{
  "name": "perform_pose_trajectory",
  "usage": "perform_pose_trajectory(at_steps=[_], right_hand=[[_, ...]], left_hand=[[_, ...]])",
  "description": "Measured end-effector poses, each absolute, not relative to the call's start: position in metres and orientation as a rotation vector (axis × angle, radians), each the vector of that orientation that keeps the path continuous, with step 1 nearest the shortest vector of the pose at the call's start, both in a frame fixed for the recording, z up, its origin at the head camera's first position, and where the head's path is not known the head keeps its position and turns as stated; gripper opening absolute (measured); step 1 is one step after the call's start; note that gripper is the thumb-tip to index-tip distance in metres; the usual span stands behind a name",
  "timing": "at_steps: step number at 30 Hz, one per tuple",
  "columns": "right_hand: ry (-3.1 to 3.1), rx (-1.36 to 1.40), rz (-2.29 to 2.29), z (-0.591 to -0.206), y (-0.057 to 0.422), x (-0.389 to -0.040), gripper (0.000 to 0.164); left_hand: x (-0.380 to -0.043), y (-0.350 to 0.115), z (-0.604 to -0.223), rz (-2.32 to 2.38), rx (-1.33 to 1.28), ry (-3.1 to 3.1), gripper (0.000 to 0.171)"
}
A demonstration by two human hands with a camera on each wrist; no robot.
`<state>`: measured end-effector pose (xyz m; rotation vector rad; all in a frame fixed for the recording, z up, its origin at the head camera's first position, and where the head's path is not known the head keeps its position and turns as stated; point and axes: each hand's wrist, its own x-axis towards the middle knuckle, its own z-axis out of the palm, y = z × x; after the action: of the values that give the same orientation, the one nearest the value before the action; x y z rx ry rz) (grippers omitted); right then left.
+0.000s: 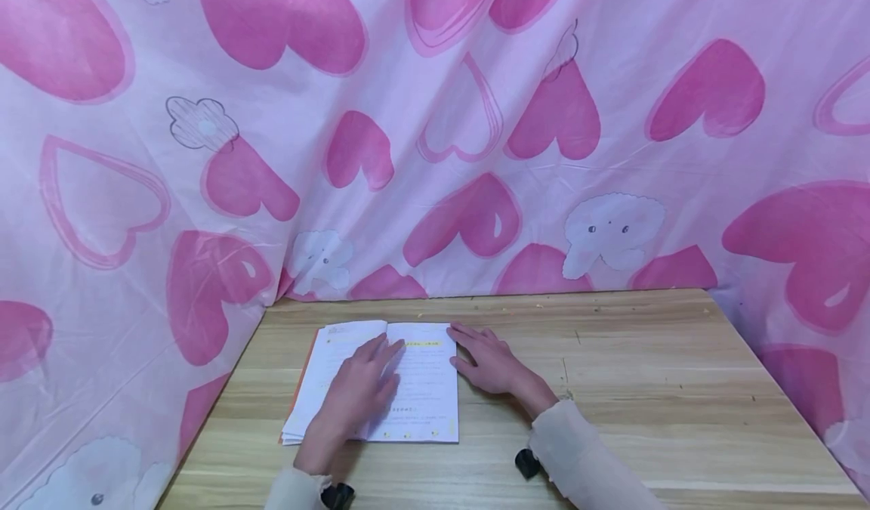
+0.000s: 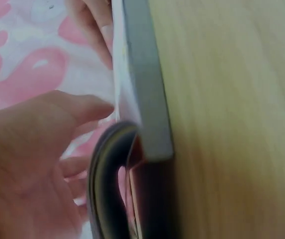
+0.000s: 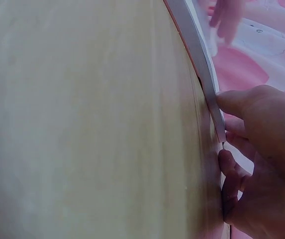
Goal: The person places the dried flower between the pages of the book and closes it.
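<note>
An open book (image 1: 424, 389) with white printed pages and an orange cover edge lies on the wooden table. My left hand (image 1: 356, 393) is over its middle, fingers extended and slightly spread, hiding part of the left page and the fold. At the right page's outer edge is my right hand (image 1: 492, 363), its fingertips by the top corner and the thumb lower along that side. In the right wrist view the thumb (image 3: 234, 102) touches the book's page edge (image 3: 202, 64). The left wrist view shows the thick page block (image 2: 152, 89) and a curved bend of pages (image 2: 102, 174) beside the left hand.
The wooden table (image 1: 646, 397) extends to the right of the book. A pink curtain (image 1: 462, 117) with hearts and clouds hangs behind the table and along both sides. Dark wrist devices (image 1: 526, 463) sit at both sleeves.
</note>
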<state>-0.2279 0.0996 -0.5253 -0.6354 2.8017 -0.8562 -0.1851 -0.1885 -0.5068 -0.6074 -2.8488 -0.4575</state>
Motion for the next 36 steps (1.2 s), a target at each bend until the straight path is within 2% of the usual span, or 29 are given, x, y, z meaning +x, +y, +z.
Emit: perform_pose_trajectory(at_steps=[19,26,36], right_hand=[[2.773,-0.637,-1.022,-0.521,0.107,-0.225,0.063],[2.721,-0.554,-1.184,-0.506,0.133,-0.228,0.045],[2.795,-0.569,-0.987,-0.494,0.182,-0.215,0.011]], left_hand=[[-0.183,-0.182,-0.501,-0.529,-0.404,-3.13,0.059],[-0.185,-0.185,-0.506,-0.568,-0.398,-3.116,0.059],[-0.187,-0.187,-0.507,-0.562,-0.421,-3.106,0.06]])
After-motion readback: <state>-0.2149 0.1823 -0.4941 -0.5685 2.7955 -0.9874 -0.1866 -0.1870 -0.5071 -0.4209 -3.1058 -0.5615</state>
